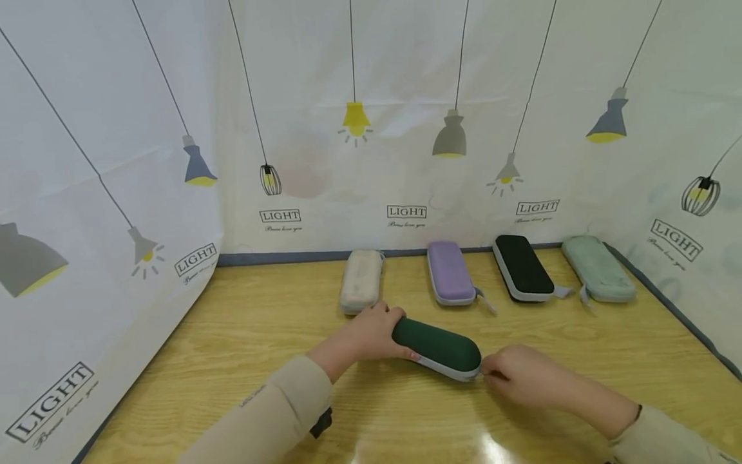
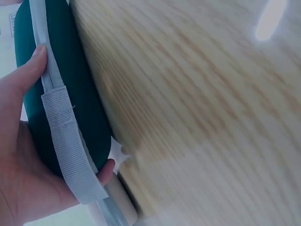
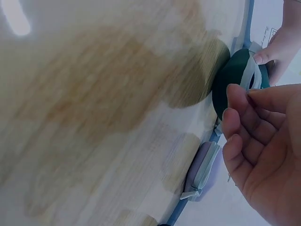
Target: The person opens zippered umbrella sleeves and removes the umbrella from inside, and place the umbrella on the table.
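Note:
A dark green zippered case [image 1: 442, 343] with a light grey zipper band is held just above or on the wooden table; I cannot tell which. My left hand [image 1: 373, 332] grips its left end, thumb along the zipper band [image 2: 41, 33] beside a ribbed grey strap [image 2: 70, 141]. At the other end my right hand [image 1: 524, 377] pinches with thumb and forefinger at the zipper. What lies between those fingertips is hidden. In the right wrist view, a small dark gap shows in the band of the green case [image 3: 230, 82] near the right hand [image 3: 263, 155].
Along the back of the table [image 1: 243, 335] lie a cream case [image 1: 362, 280], a purple case [image 1: 450, 272], a black case [image 1: 523, 265] and a pale green case [image 1: 599, 267]. Behind them hangs a white curtain [image 1: 324, 64] printed with lamps, which also flanks both sides.

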Demonstrator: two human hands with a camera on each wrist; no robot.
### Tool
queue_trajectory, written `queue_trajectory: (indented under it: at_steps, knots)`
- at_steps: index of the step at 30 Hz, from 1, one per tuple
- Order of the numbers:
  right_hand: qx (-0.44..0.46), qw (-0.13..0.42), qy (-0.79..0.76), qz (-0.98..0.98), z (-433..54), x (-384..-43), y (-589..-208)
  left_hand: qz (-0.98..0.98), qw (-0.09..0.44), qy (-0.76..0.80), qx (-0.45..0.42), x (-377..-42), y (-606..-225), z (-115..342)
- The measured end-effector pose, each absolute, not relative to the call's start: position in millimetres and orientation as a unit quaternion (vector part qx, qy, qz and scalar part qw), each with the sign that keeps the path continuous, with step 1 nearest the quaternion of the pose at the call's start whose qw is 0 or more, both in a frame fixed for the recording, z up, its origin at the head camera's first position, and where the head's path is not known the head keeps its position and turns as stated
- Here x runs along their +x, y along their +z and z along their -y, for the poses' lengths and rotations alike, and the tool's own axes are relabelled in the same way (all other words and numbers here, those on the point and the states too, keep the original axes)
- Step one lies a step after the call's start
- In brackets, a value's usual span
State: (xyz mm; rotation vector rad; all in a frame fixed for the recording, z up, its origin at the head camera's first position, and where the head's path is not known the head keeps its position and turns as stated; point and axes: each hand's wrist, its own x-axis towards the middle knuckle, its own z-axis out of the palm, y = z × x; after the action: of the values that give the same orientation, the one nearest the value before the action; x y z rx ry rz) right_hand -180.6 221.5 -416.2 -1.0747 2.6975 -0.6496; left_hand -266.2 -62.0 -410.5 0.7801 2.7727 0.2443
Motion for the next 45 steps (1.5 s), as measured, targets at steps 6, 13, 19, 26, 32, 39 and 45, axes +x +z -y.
queue_trajectory:
  at_steps: [6,13,19,26,32,39,45]
  knots:
    - [-0.360,0.084,-0.215,-0.904,-213.3,-177.6,-412.7,-0.956,0.125,0.086,0.249,-262.9,-409.5,58.5]
    - [-0.326,0.084,-0.213,-0.917,-204.0,-176.1,-410.0,-0.965,0.109,0.082,0.223,-258.0,-414.5,54.6]
    - [-0.321,0.065,-0.209,-0.921,-202.3,-178.3,-410.4,-0.971,0.105,0.093,0.193,-252.4,-414.5,52.8]
    - [-0.321,0.083,-0.232,-0.915,-209.1,-181.2,-412.5,-0.967,0.109,0.110,0.203,-251.2,-413.1,57.4]
    - [-0.309,0.053,-0.226,-0.922,-213.6,-185.3,-413.5,-0.939,0.138,0.100,0.299,-263.0,-411.1,80.7]
    - [-0.308,0.028,-0.204,-0.929,-214.7,-190.7,-414.1,-0.909,0.170,0.071,0.375,-267.6,-400.3,100.1]
    - [-0.304,0.036,-0.201,-0.930,-209.8,-199.8,-414.6,-0.904,0.181,0.043,0.385,-262.5,-395.3,107.9]
